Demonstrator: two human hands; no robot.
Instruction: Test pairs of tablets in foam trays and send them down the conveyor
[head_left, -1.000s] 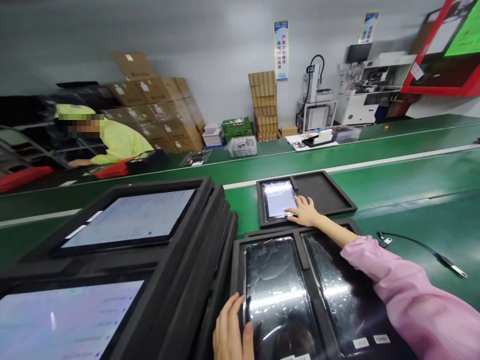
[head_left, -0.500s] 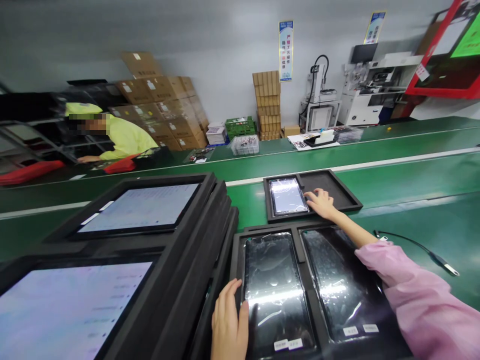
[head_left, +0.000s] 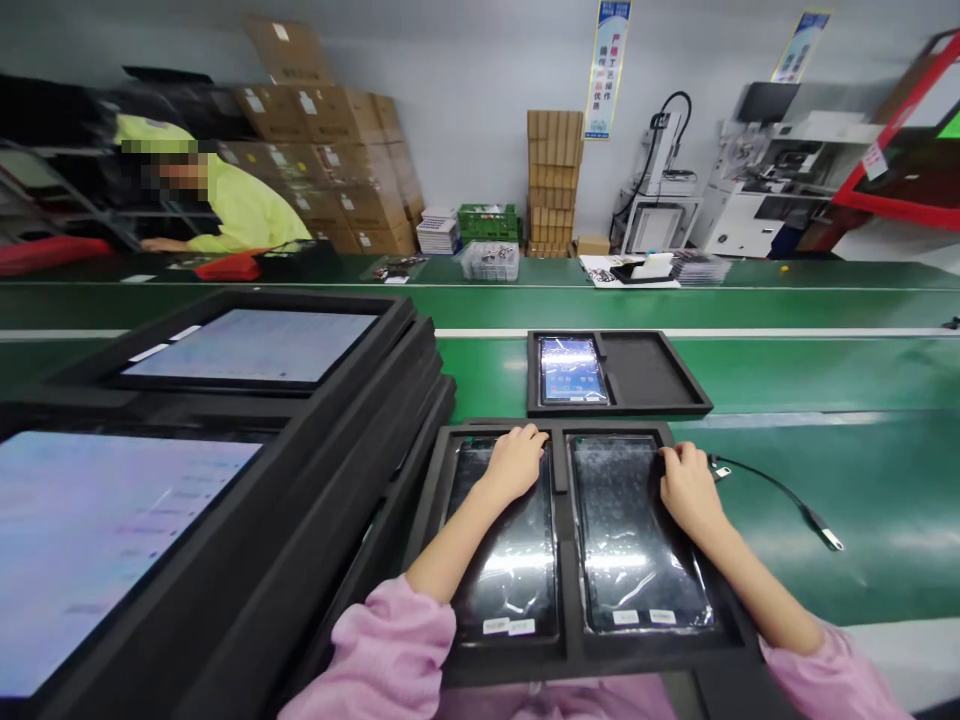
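While resting nearer right fingers (head_left: 675, 460) half-curled at right edge of lengthwise near-to-far right tablet (head_left: 619, 530), can't tell grip, likewise curled left fingers (head_left: 529, 440).

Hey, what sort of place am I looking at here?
Probably an electronics assembly or testing workshop: tablets lie in black foam trays by a long green worktop, with stacked cartons and white machines beyond it.

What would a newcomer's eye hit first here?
The two bright screens atop the tray stack at left. Then, front and centre, the left hand and right hand, each at the upper right of a dark tablet in the near tray. Just beyond, a small lit tablet in the far tray's left half.
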